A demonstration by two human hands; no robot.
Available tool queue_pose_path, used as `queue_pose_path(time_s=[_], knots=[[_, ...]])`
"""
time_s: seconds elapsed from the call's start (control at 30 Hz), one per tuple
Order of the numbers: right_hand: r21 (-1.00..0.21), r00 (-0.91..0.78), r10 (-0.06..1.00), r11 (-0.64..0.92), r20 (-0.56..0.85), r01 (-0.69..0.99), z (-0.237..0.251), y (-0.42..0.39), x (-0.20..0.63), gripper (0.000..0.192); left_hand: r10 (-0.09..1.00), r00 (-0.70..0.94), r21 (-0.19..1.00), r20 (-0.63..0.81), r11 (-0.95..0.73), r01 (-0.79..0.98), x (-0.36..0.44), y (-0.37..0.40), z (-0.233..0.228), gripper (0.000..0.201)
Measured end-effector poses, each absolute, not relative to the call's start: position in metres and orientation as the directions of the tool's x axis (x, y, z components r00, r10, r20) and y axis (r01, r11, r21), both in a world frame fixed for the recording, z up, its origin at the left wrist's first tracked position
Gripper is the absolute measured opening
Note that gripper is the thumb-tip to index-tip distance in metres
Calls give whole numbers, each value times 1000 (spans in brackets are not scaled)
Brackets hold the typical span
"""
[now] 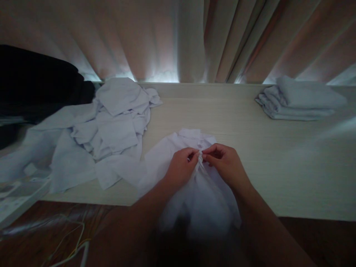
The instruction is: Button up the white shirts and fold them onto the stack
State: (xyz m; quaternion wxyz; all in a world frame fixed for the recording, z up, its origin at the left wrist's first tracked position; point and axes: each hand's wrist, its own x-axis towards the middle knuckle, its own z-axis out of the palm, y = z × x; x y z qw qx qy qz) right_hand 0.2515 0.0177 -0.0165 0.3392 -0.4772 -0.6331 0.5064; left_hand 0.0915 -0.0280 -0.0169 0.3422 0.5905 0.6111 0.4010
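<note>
A white collared shirt (pixel 164 155) lies in front of me, its collar toward the far side and its lower part hanging over the table's near edge. My left hand (pixel 184 163) pinches the shirt's front placket from the left. From the right, my right hand (pixel 224 159) pinches the same strip, thumb and forefinger closed on the cloth. The fingertips of both hands almost meet just below the collar. Any button between them is too small to make out.
A heap of crumpled white clothes (pixel 116 126) spreads over the left of the pale table (pixel 211 107). Folded white clothes (pixel 303 100) are stacked at the far right. A black object (pixel 36 78) stands at far left. Curtains (pixel 150 37) hang behind; cables (pixel 79 237) lie below left.
</note>
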Motion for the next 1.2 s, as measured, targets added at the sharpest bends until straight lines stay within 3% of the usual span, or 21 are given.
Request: queue_pose_path(time_s=[0.17, 0.6, 0.9, 1.2], knots=[[-936, -299, 954, 102, -4, 337, -19, 18, 253, 8, 995, -85, 885, 43, 1, 466, 94, -29, -19, 23], [-952, -325, 944, 44, -61, 304, -16, 20, 252, 9, 995, -35, 742, 95, -47, 669, 96, -32, -19, 18], [-957, -368, 929, 66, -45, 283, -14, 20, 254, 10, 997, -62, 852, 42, -3, 524, 92, -30, -21, 15], [-934, -376, 927, 116, -22, 339, -9, 19, 257, 8, 999, -41, 877, 28, -4, 480, 90, -28, -16, 14]])
